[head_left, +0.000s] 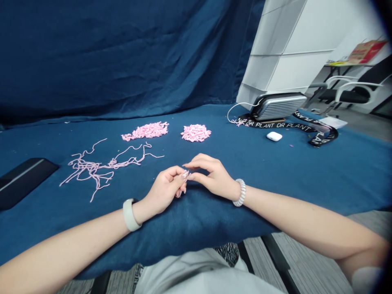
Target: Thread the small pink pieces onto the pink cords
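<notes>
My left hand (168, 185) is closed in a pinch, thumb against fingers, just above the front part of the blue cloth. Whatever lies between those fingertips is too small to make out. My right hand (216, 177) meets it from the other side, its thumb and curved fingers drawn together at the left fingertips. Beyond the hands lie two flat piles of small pink pieces, a longer pile (148, 130) and a rounder pile (196, 133). Left of my hands, a loose tangle of pale pink yarn strands (92, 167) is spread on the cloth.
A blue cloth (245, 163) covers the table. At the far left is a dark wedge-shaped object (24, 181). To the right are a silver ribbed case (280, 107), a black lettered strap (275, 125) and a white earbud case (274, 136). A blue curtain (122, 53) hangs behind.
</notes>
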Demonstrator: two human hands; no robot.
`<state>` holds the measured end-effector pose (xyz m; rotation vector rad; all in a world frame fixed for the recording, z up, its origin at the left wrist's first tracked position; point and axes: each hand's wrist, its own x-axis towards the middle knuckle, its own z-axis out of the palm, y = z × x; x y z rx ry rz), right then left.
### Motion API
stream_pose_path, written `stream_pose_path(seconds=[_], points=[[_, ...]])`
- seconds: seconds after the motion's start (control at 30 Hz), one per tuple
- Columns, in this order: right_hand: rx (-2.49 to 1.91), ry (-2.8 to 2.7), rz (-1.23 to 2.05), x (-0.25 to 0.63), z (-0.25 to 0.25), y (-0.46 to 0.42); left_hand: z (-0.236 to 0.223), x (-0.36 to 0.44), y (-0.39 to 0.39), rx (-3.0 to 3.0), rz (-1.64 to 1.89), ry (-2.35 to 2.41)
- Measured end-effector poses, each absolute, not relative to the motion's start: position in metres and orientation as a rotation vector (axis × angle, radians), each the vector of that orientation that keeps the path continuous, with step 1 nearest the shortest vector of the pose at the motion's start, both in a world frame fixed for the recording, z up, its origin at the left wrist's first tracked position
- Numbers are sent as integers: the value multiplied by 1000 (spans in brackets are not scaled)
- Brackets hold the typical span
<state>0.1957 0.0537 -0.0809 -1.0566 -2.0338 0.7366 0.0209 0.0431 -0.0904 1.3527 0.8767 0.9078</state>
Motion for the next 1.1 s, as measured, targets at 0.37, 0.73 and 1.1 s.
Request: stream_pose_path(seconds=[0.37, 0.73, 1.1], points=[[-1007, -2023, 690, 193, -84, 54, -92, 18, 44, 1364, 871, 858], [-1066, -1941, 781, 190, -82, 51, -92, 20, 45, 1325, 890, 868], [-1154, -1746, 956, 183, -77, 46, -90, 22, 45, 1244, 930, 853]])
